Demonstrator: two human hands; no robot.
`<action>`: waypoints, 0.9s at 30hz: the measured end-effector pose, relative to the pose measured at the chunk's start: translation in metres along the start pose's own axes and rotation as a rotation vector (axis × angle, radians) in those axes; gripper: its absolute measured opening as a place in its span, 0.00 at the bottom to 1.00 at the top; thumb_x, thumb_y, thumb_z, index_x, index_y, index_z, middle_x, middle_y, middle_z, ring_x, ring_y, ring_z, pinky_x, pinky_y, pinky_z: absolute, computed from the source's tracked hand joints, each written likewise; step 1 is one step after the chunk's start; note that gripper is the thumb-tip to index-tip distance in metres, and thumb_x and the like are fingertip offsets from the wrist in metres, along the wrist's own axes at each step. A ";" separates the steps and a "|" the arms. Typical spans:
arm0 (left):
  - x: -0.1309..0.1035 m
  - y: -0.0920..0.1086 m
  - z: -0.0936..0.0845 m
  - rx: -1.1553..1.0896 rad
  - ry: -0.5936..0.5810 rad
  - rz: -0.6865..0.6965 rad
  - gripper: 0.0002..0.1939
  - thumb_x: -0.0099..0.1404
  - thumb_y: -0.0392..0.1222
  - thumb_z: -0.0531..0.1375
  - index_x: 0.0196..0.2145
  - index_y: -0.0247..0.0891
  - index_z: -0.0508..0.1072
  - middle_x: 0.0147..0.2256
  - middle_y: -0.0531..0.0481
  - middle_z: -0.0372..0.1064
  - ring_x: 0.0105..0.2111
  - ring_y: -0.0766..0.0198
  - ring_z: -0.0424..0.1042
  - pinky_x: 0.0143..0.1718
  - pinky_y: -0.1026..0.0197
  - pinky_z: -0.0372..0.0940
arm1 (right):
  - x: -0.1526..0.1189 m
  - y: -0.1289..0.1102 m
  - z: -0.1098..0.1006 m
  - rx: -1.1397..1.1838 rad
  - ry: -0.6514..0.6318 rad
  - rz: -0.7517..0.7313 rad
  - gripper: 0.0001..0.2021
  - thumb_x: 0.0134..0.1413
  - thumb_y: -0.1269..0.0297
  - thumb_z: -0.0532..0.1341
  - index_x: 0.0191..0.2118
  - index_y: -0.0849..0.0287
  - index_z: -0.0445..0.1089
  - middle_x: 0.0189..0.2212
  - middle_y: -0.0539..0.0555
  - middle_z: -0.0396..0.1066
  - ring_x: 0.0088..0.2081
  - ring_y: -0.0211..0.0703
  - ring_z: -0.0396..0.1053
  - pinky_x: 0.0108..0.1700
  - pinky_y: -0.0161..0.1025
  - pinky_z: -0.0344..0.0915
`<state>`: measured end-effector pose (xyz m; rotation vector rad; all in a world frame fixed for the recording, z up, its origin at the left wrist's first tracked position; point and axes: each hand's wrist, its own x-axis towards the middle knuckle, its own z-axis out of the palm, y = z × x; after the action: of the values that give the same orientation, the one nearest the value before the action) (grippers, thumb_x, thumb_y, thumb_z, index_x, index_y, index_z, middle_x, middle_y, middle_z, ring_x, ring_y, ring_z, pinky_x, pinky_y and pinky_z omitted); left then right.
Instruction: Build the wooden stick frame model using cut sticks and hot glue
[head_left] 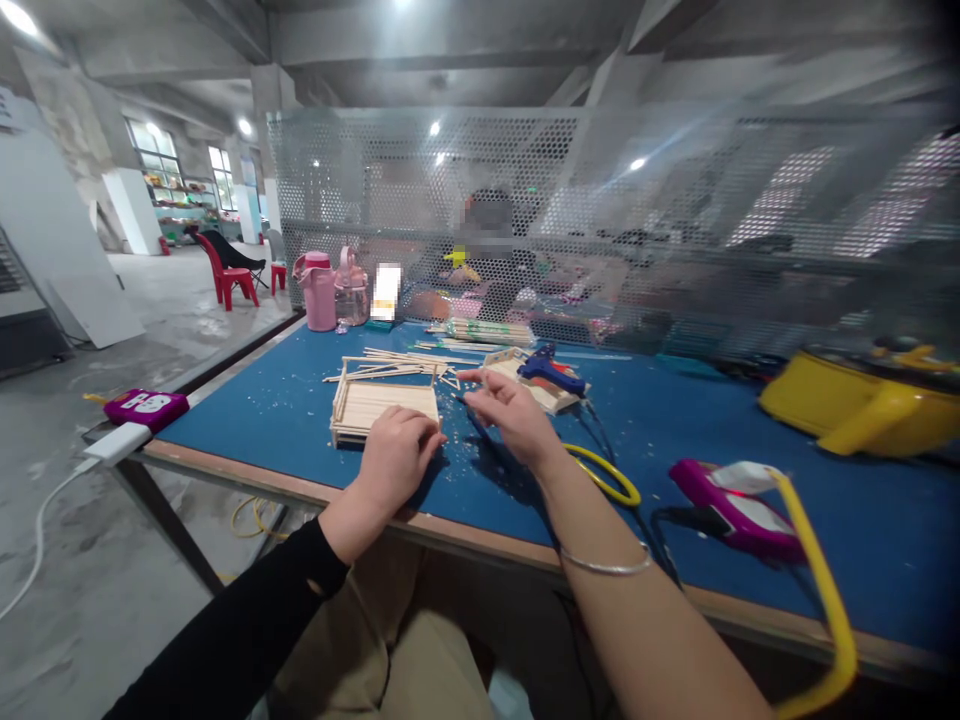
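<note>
A small frame of pale wooden sticks (367,405), with a flat slatted floor and thin corner posts, lies on the table in front of me. My left hand (397,455) is closed on its near right corner, thumb and fingers curled around the edge. Just right of the frame is my right hand (514,410), its index finger and thumb stretched out to the left and apart, with nothing visible between them. Behind that hand a blue glue gun (553,372) rests on a second wooden piece (559,400).
Loose sticks (390,362) and a bundle of sticks (487,332) lie farther back. A pink bottle (319,295) and a lit phone (386,292) stand by the perforated screen (600,220). Purple power strips (739,510), a yellow cable (817,570) and a yellow container (862,400) are around.
</note>
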<state>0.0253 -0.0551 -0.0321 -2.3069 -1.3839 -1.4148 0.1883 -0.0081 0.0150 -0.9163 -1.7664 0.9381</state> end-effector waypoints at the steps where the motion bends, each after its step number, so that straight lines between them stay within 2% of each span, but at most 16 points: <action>1: 0.000 0.000 -0.001 0.003 0.003 -0.006 0.05 0.59 0.40 0.60 0.31 0.35 0.74 0.32 0.46 0.73 0.35 0.59 0.68 0.40 0.57 0.63 | 0.001 0.000 -0.003 0.043 0.052 0.007 0.16 0.43 0.58 0.60 0.39 0.60 0.66 0.15 0.41 0.51 0.17 0.31 0.50 0.22 0.33 0.47; 3: -0.001 -0.001 -0.002 0.034 0.019 -0.025 0.08 0.57 0.41 0.62 0.34 0.35 0.73 0.34 0.46 0.73 0.37 0.57 0.68 0.44 0.53 0.61 | 0.002 0.001 -0.006 0.097 0.144 0.019 0.12 0.41 0.60 0.59 0.34 0.59 0.66 0.15 0.41 0.53 0.17 0.31 0.50 0.21 0.33 0.47; 5: -0.001 -0.001 -0.002 0.074 0.032 -0.047 0.10 0.55 0.43 0.63 0.34 0.36 0.73 0.34 0.46 0.73 0.38 0.56 0.68 0.49 0.49 0.58 | 0.002 0.001 -0.007 0.096 0.182 0.022 0.10 0.40 0.60 0.59 0.31 0.58 0.66 0.14 0.42 0.53 0.16 0.31 0.50 0.20 0.33 0.46; 7: -0.002 -0.001 -0.002 0.094 0.029 -0.049 0.09 0.55 0.43 0.63 0.33 0.37 0.73 0.33 0.47 0.73 0.38 0.56 0.68 0.49 0.48 0.57 | 0.002 0.001 -0.003 0.032 0.135 0.002 0.10 0.40 0.59 0.59 0.29 0.59 0.67 0.14 0.42 0.54 0.17 0.31 0.49 0.21 0.33 0.45; 11: -0.001 -0.001 -0.002 0.069 -0.021 0.020 0.03 0.58 0.38 0.60 0.31 0.38 0.74 0.32 0.47 0.73 0.36 0.58 0.67 0.39 0.56 0.63 | -0.002 -0.001 0.012 -0.188 -0.040 -0.052 0.12 0.39 0.57 0.61 0.28 0.62 0.71 0.14 0.43 0.53 0.19 0.31 0.48 0.22 0.33 0.46; 14: 0.000 0.000 -0.002 0.048 -0.030 0.012 0.04 0.58 0.36 0.59 0.30 0.38 0.75 0.31 0.48 0.73 0.35 0.59 0.67 0.38 0.57 0.63 | -0.004 -0.003 0.019 -0.276 -0.104 -0.048 0.12 0.40 0.57 0.61 0.26 0.63 0.71 0.13 0.43 0.52 0.18 0.31 0.47 0.21 0.33 0.45; 21: 0.000 0.005 0.000 0.001 0.016 -0.078 0.05 0.57 0.37 0.59 0.27 0.39 0.76 0.30 0.48 0.72 0.34 0.60 0.67 0.38 0.57 0.63 | -0.001 0.003 0.011 -0.252 -0.143 -0.004 0.11 0.39 0.59 0.61 0.25 0.63 0.73 0.15 0.46 0.62 0.20 0.32 0.53 0.23 0.33 0.50; 27: 0.002 0.006 0.002 -0.007 0.027 -0.089 0.05 0.56 0.35 0.60 0.25 0.39 0.76 0.29 0.49 0.73 0.33 0.60 0.67 0.37 0.56 0.63 | -0.001 0.003 0.011 -0.221 -0.129 0.026 0.11 0.37 0.58 0.63 0.23 0.62 0.73 0.16 0.48 0.65 0.21 0.33 0.55 0.24 0.34 0.52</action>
<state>0.0311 -0.0564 -0.0300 -2.2474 -1.4942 -1.4713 0.1793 -0.0098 0.0086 -1.0396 -2.0017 0.8455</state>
